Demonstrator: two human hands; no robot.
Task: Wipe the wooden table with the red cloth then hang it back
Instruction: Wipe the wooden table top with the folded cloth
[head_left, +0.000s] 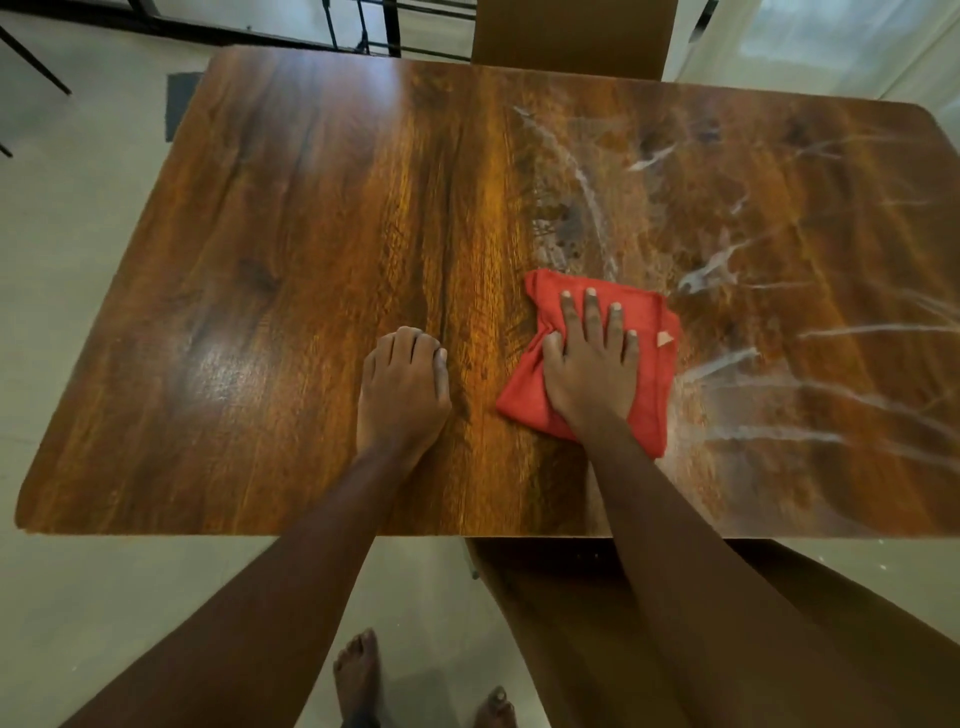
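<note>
Red cloth under flat right hand

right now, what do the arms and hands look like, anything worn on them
Both forearms are bare as far as the frame shows, with no sleeves in view. The left hand and right hand carry no gloves, rings, watch or bands. The nails on the right hand's fingers look short and unpainted.
</note>
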